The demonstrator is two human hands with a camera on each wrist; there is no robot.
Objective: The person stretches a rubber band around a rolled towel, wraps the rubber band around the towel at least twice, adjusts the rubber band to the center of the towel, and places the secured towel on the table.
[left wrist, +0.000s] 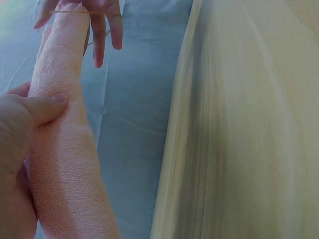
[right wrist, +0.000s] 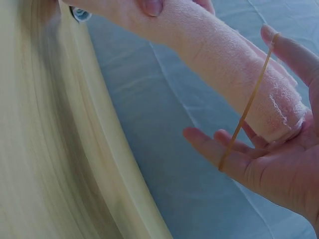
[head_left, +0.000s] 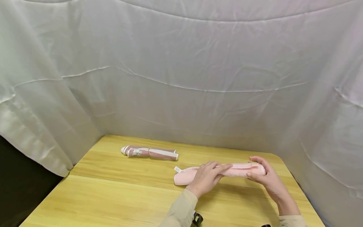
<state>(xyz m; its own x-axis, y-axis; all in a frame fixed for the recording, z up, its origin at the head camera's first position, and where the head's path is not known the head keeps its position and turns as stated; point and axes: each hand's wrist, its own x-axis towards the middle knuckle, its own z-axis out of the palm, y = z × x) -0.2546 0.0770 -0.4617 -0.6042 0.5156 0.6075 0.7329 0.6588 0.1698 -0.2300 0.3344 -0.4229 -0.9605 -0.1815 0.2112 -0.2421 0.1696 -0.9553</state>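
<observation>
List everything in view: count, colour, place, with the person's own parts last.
Table: 1, yellow wood-look, lower head view
Curtain: panel count unclear, grey-white, behind and beside table
Pink roll: 1, pale pink, right of centre over table
Striped roll: 1, dusty pink and white, on table, farther left
Tags: 2, whitish, one per roll
Band: 1, tan, stretched across pink roll's right end
Black items: 2, black, bottom of head view, unidentifiable
Sleeves: 2, beige, forearms
Left hand: 1, bare, gripping pink roll
Right hand: 1, bare, spreading band

pink roll [left wrist: 67,164] cropped, left wrist view
</observation>
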